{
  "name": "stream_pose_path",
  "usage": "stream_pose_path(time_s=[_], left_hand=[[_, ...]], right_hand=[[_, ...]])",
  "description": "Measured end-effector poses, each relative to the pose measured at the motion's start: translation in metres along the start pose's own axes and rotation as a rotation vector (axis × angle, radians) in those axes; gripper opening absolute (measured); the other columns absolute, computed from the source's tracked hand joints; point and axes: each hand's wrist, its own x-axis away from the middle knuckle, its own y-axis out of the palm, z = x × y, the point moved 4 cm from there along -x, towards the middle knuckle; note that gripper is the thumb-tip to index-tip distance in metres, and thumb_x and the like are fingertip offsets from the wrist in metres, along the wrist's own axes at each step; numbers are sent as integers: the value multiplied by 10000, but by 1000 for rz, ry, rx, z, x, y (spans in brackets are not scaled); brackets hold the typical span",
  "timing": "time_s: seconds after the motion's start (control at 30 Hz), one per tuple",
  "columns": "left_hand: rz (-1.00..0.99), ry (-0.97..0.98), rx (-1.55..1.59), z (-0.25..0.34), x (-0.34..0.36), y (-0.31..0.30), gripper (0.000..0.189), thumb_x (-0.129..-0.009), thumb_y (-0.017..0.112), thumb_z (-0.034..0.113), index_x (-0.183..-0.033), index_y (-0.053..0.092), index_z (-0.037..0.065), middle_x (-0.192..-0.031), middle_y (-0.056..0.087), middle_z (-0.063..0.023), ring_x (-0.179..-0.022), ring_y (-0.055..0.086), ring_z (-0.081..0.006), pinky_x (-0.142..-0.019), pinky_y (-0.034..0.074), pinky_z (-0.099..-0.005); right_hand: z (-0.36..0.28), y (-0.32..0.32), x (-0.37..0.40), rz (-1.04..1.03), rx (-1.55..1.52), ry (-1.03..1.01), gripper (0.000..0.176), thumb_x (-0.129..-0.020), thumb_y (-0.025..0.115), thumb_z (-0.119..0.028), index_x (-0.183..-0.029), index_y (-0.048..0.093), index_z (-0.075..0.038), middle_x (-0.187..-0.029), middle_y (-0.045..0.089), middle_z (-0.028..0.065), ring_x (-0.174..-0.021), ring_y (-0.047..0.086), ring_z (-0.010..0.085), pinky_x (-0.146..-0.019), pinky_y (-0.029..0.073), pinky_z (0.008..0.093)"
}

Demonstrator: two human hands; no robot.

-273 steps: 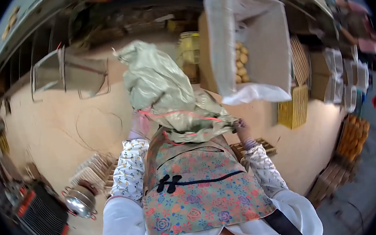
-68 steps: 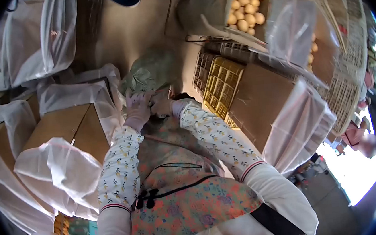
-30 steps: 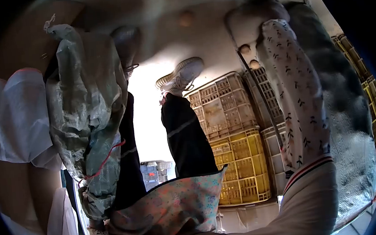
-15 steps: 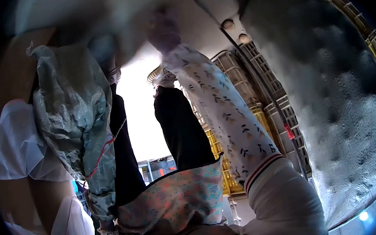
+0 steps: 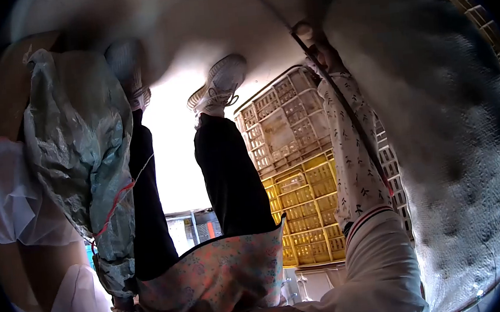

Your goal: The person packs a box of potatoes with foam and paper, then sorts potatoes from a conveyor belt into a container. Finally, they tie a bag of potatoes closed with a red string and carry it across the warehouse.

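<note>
A crumpled grey-green plastic sack with a red and white string on it hangs in front of my left leg. Its gathered narrow end meets my left hand, which is closed at that end; the fingers are mostly hidden. My right arm, in a white patterned sleeve, stretches out between the stacked crates and a large bulging silver-grey sack. At its end, my right hand is close beside a thin dark rod, which crosses in front of the arm. I cannot tell whether its fingers grip anything.
A pale crate and a yellow crate are stacked beside my legs. My shoes stand on the pale floor. At the left are a brown surface and sheer white plastic. More crates show beyond the large sack.
My right hand has moved right, from near my foot to beside the rod and large sack. The crates now show more fully. The plastic sack and my legs have shifted slightly left in view.
</note>
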Motion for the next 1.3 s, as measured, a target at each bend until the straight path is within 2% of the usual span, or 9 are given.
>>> stream_pose_path(time_s=[0.27, 0.37, 0.57, 0.73, 0.83, 0.97, 1.07, 1.2, 1.3], left_hand=[[15, 0, 23, -2, 3, -2, 310, -913, 507, 77, -1199, 590, -6, -1215, 615, -131, -1078, 582, -238, -945, 454, -344], [22, 2, 26, -2, 4, -5, 312, -912, 508, 69, -1205, 585, -9, -1219, 614, -131, -1078, 582, -234, -945, 454, -340], [36, 16, 31, -1, 0, -14, 319, -912, 511, 54, -1216, 577, -15, -1228, 611, -131, -1077, 583, -226, -946, 454, -331], [50, -38, 86, -11, 4, -8, 325, -911, 513, 42, -1225, 569, -20, -1235, 608, -130, -1077, 583, -219, -946, 454, -324], [69, -64, 103, -20, 1, -8, 329, -910, 514, 34, -1230, 565, -23, -1240, 607, -130, -1077, 583, -215, -947, 454, -319], [92, -89, 140, -24, 10, -17, 334, -910, 515, 24, -1237, 559, -27, -1246, 605, -130, -1077, 583, -210, -947, 454, -313], [107, -135, 228, -41, 21, -26, 339, -909, 517, 17, -1243, 555, -30, -1250, 604, -130, -1077, 583, -206, -947, 454, -309], [124, -232, 451, -63, 42, -35, 345, -909, 518, 7, -1250, 549, -34, -1256, 602, -129, -1077, 583, -201, -948, 454, -303], [102, -220, 650, -54, 37, -30, 350, -909, 519, -1, -1255, 544, -37, -1260, 600, -129, -1077, 583, -197, -948, 454, -298]], right_hand=[[-93, -22, 89, -159, -846, -145, 448, -704, 784, -238, -1045, 578, -33, -991, 578, 92, -861, 568, 217, -756, 496, 372], [-171, -115, 95, 517, -213, -515, 391, -762, 756, -239, -1054, 580, -47, -943, 587, 81, -851, 582, 229, -732, 505, 406], [-127, -97, -20, 131, -162, -392, 156, -862, 591, -119, -1006, 548, -162, -694, 563, 57, -696, 606, 182, -615, 515, 385], [-123, -123, 22, -556, -1348, 313, 268, -843, 675, -168, -1101, 611, -201, -900, 602, 48, -793, 589, 199, -565, 509, 341], [-172, -127, 15, -1110, -1925, -313, 218, -890, 622, -188, -1104, 599, -151, -888, 604, 71, -767, 598, 200, -537, 506, 322], [-216, -97, 103, -715, -1924, 139, 229, -913, 593, -201, -1094, 592, -60, -897, 619, 60, -696, 608, 180, -539, 505, 302], [-235, -109, 211, -829, -2107, 217, 265, -885, 613, -156, -1133, 583, -65, -894, 585, 37, -696, 594, 175, -569, 490, 299], [-238, -214, 316, -691, -1976, 100, 560, -838, 602, -11, -1367, 433, -83, -980, 518, 38, -820, 503, 107, -688, 462, 264], [-216, -357, 361, -56, -1105, -254, 432, -846, 649, -57, -1250, 517, 22, -1082, 592, 111, -955, 569, 169, -846, 469, 300]])
